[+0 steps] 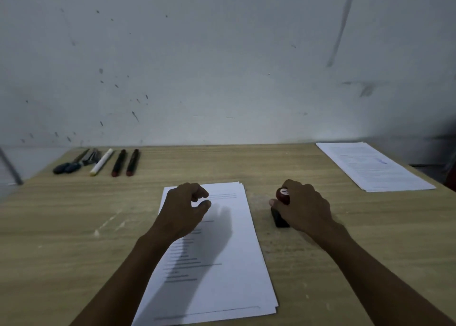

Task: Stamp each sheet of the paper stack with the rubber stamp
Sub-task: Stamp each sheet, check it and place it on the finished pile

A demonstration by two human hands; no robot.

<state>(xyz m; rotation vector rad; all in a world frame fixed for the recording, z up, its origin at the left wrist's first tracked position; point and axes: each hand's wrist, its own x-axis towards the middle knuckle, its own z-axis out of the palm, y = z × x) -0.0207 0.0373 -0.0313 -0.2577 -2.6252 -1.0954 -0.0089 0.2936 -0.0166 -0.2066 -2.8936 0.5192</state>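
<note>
The rubber stamp (281, 208) is located on the wooden table (74, 227), just to the right of the paper stack (222, 264), with its dark base set down on the tabletop and its red rounded knob uppermost. The stamp is gripped by the right hand (303, 207), whose fingers are wrapped around the knob and upper body so that only the top of the knob and the lower left part of the base are exposed. The paper stack is positioned in the middle of the near half of the table, lying flat, with its long side running away from the viewer and its sheets slightly fanned at the corners; lines of printed text are visible on the top sheet, but they cannot be read. The left hand (185, 207) is held over the upper left part of the stack, with the fingers loosely curled and the thumb and forefinger close together; nothing is seen between them, and whether the hand touches the sheet cannot be determined. A shadow of this hand is cast on the top sheet. A second pile of printed sheets (375, 167) is placed at the far right corner of the table, well apart from the stamp. At the far left edge, a row of pens and markers (103, 161) is laid out side by side. A pale, marked wall (222, 66) stands behind the table.
</note>
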